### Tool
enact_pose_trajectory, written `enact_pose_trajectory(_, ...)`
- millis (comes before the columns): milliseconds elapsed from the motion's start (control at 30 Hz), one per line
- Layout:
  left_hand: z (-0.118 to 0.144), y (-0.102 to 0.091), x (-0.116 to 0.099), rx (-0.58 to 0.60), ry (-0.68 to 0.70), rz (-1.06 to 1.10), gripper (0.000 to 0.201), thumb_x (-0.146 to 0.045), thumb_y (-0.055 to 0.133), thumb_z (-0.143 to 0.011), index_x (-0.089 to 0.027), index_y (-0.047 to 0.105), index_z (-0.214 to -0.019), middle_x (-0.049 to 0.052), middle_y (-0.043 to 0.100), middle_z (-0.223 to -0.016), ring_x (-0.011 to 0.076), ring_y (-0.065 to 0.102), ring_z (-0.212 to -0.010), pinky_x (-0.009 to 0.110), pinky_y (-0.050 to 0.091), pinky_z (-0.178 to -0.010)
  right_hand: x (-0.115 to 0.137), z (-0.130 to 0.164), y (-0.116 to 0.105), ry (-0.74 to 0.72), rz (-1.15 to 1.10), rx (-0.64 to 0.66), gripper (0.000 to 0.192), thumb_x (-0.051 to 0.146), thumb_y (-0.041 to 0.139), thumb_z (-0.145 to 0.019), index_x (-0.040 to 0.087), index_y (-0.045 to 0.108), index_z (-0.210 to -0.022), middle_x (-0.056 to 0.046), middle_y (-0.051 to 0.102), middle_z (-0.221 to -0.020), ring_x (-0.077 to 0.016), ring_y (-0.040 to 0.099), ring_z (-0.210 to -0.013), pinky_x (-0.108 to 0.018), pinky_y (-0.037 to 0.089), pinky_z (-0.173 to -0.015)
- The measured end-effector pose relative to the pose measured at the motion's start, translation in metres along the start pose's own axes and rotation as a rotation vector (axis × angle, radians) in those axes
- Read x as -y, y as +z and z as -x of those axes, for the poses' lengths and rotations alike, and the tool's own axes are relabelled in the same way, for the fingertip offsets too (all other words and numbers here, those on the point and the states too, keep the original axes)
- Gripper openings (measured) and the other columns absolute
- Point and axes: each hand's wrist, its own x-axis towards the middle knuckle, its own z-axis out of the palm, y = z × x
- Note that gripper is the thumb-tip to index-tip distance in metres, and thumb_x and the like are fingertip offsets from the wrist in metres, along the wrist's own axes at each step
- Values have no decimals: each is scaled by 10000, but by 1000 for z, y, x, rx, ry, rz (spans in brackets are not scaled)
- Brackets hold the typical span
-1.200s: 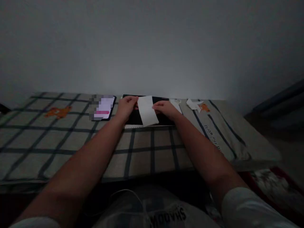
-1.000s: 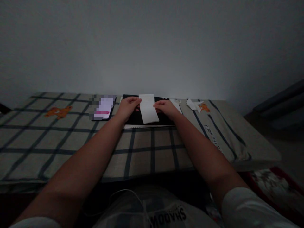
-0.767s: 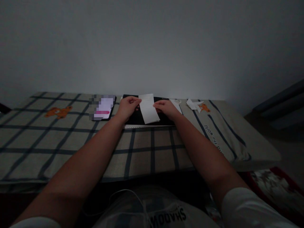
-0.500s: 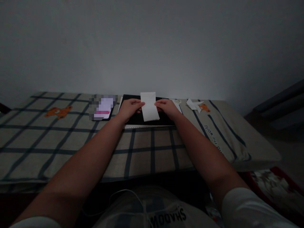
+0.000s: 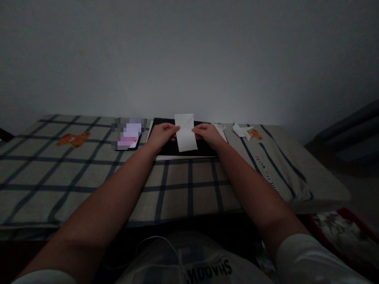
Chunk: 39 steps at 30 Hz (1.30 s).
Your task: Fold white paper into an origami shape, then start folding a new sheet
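Forearms [image 5: 118,189] stretch forward, converging on a white paper [image 5: 186,139].
Left hand [image 5: 160,136] and right hand [image 5: 211,136] pinch its opposite edges, fingers [image 5: 169,126] closed, over a flat black item [image 5: 168,149].

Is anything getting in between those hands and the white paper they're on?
Nothing visible is: the left hand and right hand pinch the white paper directly, one at each side. The black flat item is beneath, not between.

Phone [image 5: 130,136] left of notebook [image 5: 205,150], paper [image 5: 186,136] over notebook, scrap [image 5: 242,130] right, wall [image 5: 189,59] behind
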Motion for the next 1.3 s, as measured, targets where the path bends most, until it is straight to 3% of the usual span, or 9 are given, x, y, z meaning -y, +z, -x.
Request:
enact_pose_trajectory(267,-3,-1,1,9,-41,86,120,-251,713,-782,-137,683,-800,19,670,-746,91,597,-630,186,508,-561,-1,0,-1,-4,13,-49,113,125,701,-798,151,652,-699,13,645,-618,-85,585,-563,-236,510,-615)
enact_pose_trajectory(500,-2,-3,-2,95,-91,212,140,-246,760,-744,-136,687,-792,23,676,-745,66,581,-603,169,491,-566,0,1,0,-17,35,-64,155,151,709,-793,162,629,-661,23,620,-598,-78,571,-551,-221,500,-594)
enact_pose_trajectory(867,-2,-3,-1,222,-134,290,258,-340,815,-717,-149,648,-764,4,642,-700,61,570,-595,155,463,-539,2,4,4,6,38,-26,171,123,669,-819,163,590,-672,30,616,-582,-80,576,-518,-218,508,-565)
enact_pose_trajectory(1300,1,1,-1,222,-117,241,312,-353,819,-698,-172,644,-883,1,650,-810,97,618,-714,233,533,-672,8,9,11,-48,5,48,157,149,691,-787,177,591,-670,34,629,-582,-79,581,-529,-213,515,-574)
